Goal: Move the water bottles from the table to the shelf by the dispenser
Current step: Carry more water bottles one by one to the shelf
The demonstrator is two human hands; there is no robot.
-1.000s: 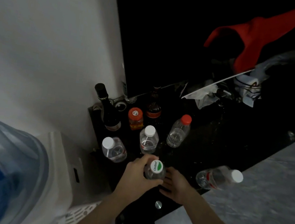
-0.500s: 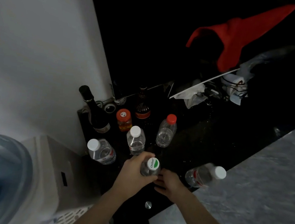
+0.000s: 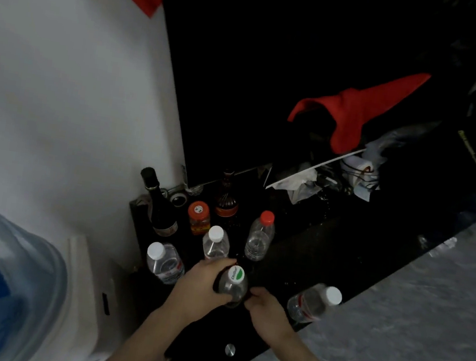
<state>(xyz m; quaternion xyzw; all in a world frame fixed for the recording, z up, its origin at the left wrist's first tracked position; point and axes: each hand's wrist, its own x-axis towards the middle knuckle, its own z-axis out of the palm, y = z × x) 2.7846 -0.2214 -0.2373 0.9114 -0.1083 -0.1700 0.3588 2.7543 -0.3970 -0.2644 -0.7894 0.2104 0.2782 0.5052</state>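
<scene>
- Compared with a second ago, both hands stay in about the same spot on the dark shelf [image 3: 327, 254] beside the dispenser [image 3: 83, 296], and the green-capped bottle [image 3: 232, 285] sits a little lower between them.
- Head view: the left hand [image 3: 203, 288] has its grip clamped round that bottle from its 9 o'clock side; the right hand [image 3: 266, 308] touches the base from 3 o'clock, fingers curled, though I cannot tell if it truly grips.
- Already standing on the shelf: a white-capped bottle [image 3: 164, 263] at 9 o'clock of the hands, another [image 3: 215, 243] at 12 o'clock, and a red-capped bottle [image 3: 259, 235] at 1 o'clock.
- One more bottle [image 3: 313, 302] lies tilted at the shelf edge, at 3 o'clock.
- My judgement: the task is well along; this bottle is being set down. No tabletop is in view, so how many remain is unknown.
</scene>
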